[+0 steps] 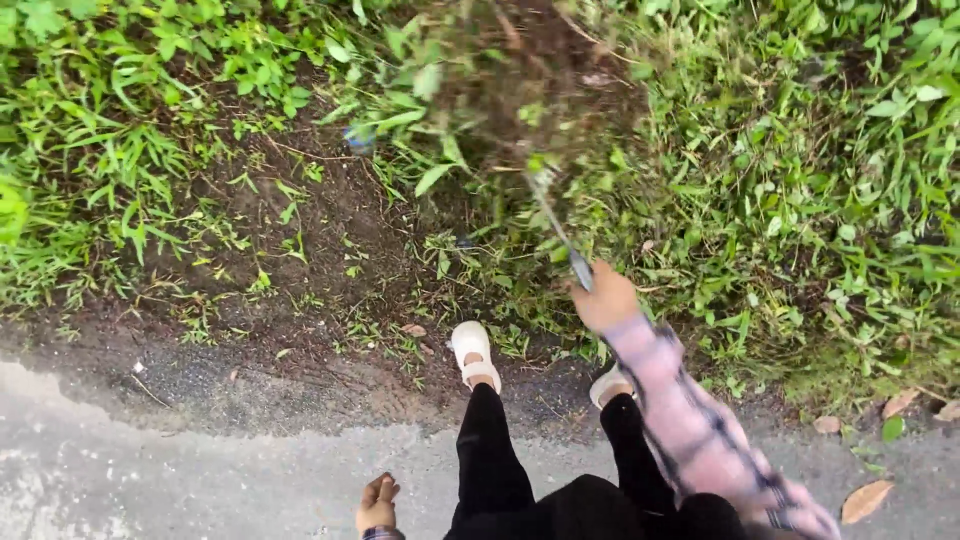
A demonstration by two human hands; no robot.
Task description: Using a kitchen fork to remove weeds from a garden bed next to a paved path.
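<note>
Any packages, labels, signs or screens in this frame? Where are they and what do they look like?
None in view. The frame shows only grass, bare soil, a paved edge, dry leaves, and the right hand holding a thin blurred tool; the left hand hangs free.

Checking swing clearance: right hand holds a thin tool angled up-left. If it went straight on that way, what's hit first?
Likely the blurred clump of uprooted weeds and soil at the tool tip, past the right hand. Depth is unclear.

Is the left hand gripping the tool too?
No: the left hand hangs free low by the leg, while only the right hand grips the thin tool handle.
</note>
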